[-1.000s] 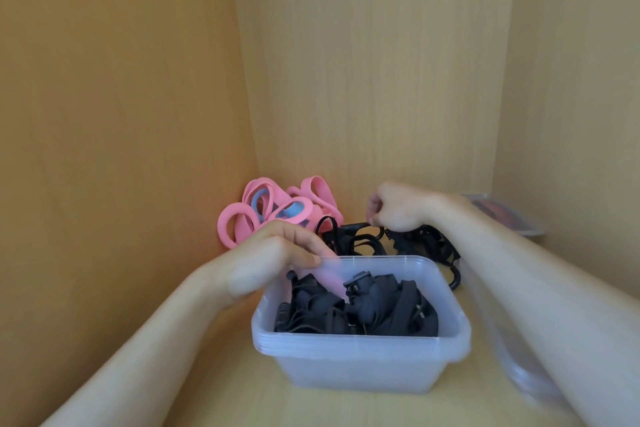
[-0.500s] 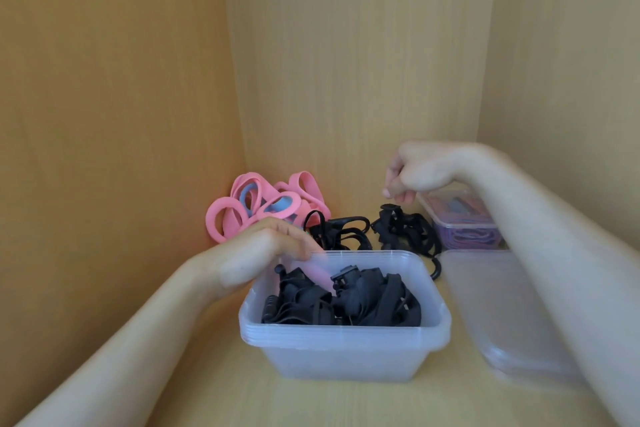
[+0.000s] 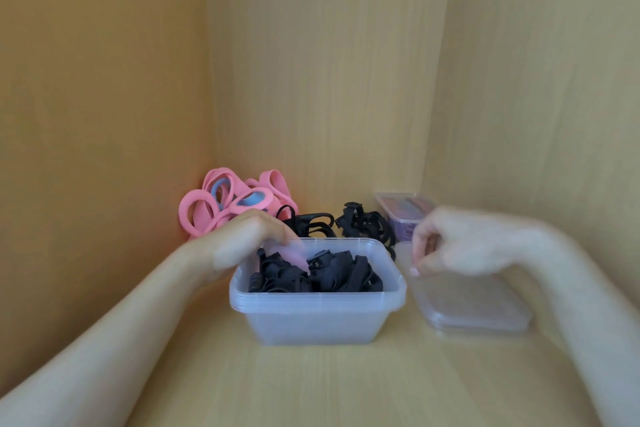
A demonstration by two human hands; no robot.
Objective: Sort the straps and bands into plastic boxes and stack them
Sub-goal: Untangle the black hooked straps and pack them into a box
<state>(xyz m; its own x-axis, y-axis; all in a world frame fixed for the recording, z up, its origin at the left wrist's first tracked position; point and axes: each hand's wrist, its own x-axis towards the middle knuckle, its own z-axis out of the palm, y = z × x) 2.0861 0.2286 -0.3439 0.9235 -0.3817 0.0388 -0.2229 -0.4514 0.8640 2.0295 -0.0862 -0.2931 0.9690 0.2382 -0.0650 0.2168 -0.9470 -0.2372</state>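
In the head view, the only one given, a clear box (image 3: pixel 318 300) stands at the lower centre of the frame on the shelf floor (image 3: pixel 311 388) and is well filled with black straps (image 3: pixel 322 276). Its rim looks layered, so nested boxes may be meant, though that cannot be settled. The left hand (image 3: pixel 247 243) is laid over the box's upper-left rim. Its fingers are hooked down inside the wall and show pink through the plastic, so the box is judged to be steadied by it. The right hand (image 3: pixel 464 243), at centre right, is smeared by motion. Its fingers are curled, with the tips at the upper-left corner of a clear lid (image 3: pixel 478 310) lying flat to the right of the box, but whether the lid is pinched cannot be told. Above the box in the frame, loose black straps (image 3: pixel 349 224) lie by the back wall, pink bands (image 3: pixel 221 208) are heaped left of centre, and a lidded box (image 3: pixel 403 210) with purple contents is set right of centre. The step in hand is judged to be the closing of the strap box. For the next move, the lid would have to be taken by its edge, carried leftward over the box, squared to the rim and pressed down while the box is held. The loose straps might better be gathered in first.
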